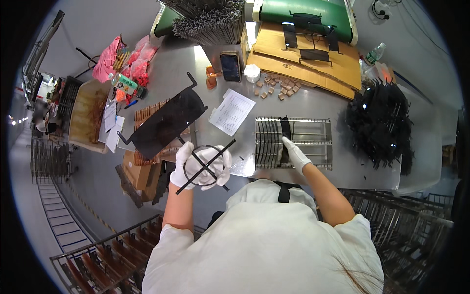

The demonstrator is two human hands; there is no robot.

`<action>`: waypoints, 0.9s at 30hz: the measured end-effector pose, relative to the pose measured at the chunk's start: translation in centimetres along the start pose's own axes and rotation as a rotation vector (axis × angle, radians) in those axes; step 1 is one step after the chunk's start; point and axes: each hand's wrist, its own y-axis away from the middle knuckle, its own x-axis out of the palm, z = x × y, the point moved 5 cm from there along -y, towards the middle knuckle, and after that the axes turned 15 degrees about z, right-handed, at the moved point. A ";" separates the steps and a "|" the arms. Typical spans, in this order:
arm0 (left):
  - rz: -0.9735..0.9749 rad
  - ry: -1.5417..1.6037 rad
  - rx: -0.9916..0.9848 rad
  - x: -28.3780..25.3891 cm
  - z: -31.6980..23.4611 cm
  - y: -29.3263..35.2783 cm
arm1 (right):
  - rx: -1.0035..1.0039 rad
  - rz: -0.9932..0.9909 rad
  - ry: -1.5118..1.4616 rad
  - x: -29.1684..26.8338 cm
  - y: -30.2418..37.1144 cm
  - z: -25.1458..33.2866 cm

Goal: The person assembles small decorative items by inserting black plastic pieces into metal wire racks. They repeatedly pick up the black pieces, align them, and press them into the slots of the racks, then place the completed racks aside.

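My left hand (212, 177), in a white glove, holds up a black ring-and-cross frame (205, 167) over the table's near edge. Its thumb and fingers curl round the sides of the frame. On the other side, my right hand (295, 155), also gloved in white, is at a metal wire rack (318, 143). The fingers close on a thin black plate (285, 127) standing in the rack. Several dark plates (267, 142) stand in a row in the rack's left part. Part of the gripped plate is hidden behind my fingers.
A large black panel (171, 120) lies over a slotted rack at left. A paper sheet (232, 111), phone (230, 67) and small brown blocks (281, 87) lie on the table. At right is a heap of black parts (379, 125); cardboard (313, 68) lies at the back.
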 end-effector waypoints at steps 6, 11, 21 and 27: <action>-0.097 -0.021 -0.083 0.3 0.0 -1.3 | 0.098 -0.035 0.582 -0.3 0.9 2.7; -0.136 0.112 -0.224 0.7 2.1 -3.6 | -0.348 -0.445 1.292 3.2 5.2 11.6; 0.084 -0.813 -1.076 2.9 -0.1 -2.6 | -0.386 0.382 0.656 8.6 12.8 16.6; 0.058 -0.407 0.722 -3.7 -15.4 15.4 | -0.182 0.152 -0.172 -2.0 6.4 6.3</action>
